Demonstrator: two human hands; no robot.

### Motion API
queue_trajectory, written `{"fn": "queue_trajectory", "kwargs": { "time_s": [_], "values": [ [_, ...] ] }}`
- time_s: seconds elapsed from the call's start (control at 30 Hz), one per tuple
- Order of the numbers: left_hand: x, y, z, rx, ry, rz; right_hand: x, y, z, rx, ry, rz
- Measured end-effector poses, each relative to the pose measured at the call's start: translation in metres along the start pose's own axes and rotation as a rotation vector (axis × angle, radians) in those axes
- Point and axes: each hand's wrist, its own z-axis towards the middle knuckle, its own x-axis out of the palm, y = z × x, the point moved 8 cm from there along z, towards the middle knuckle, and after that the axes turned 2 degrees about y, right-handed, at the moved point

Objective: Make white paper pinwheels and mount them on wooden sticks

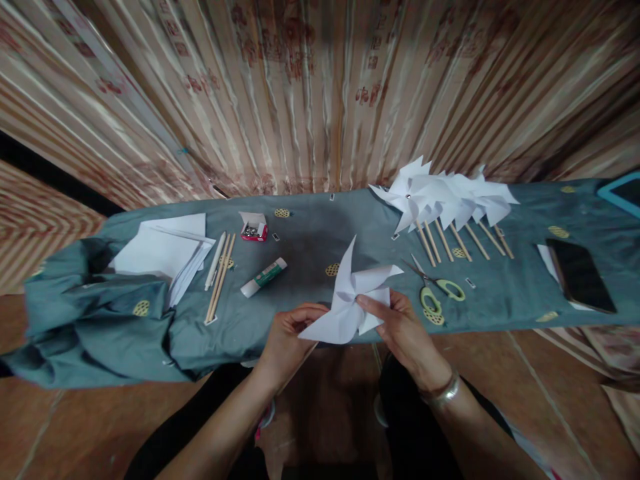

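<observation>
A white paper pinwheel (345, 303) is held up over the front edge of the table, its blades folded in to the centre. My right hand (403, 327) grips it from the right, with the thumb pressed at its centre and the other fingers behind. On the other side, the curled fingers of my left hand (290, 337) meet the lower left blade; their tips are partly hidden. Green-handled scissors (434, 288) lie partly open just right of the pinwheel. To its left is a green and white glue stick (265, 277).
Several finished pinwheels on wooden sticks (450, 197) lie in an overlapping row at the back right. Leftward are a small red box of metal pins (254, 228), loose sticks (221, 280) and white paper sheets (163, 247). A phone (580, 275) rests on the right of the cloth-covered table (310, 227).
</observation>
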Motion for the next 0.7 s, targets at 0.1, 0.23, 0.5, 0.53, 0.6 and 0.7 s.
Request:
{"fn": "queue_trajectory", "kwargs": {
  "time_s": [0.1,0.23,0.5,0.53,0.6,0.7],
  "values": [
    [-0.001,-0.009,-0.003,0.067,-0.013,0.081,0.003,-0.001,0.000,0.029,0.018,0.041],
    [0.001,-0.022,-0.010,0.201,0.013,0.139,0.007,0.005,-0.003,-0.001,0.061,0.013],
    [0.012,-0.053,-0.038,0.580,0.081,0.483,0.006,0.023,-0.020,-0.164,0.108,-0.140],
    [0.013,-0.057,-0.043,0.626,0.094,0.532,0.006,0.025,-0.023,-0.192,0.123,-0.148],
    [0.015,-0.062,-0.052,0.696,0.110,0.615,0.005,0.028,-0.029,-0.249,0.159,-0.185],
    [0.017,-0.067,-0.060,0.761,0.120,0.686,0.002,0.030,-0.039,-0.331,0.185,-0.349]
  ]
}}
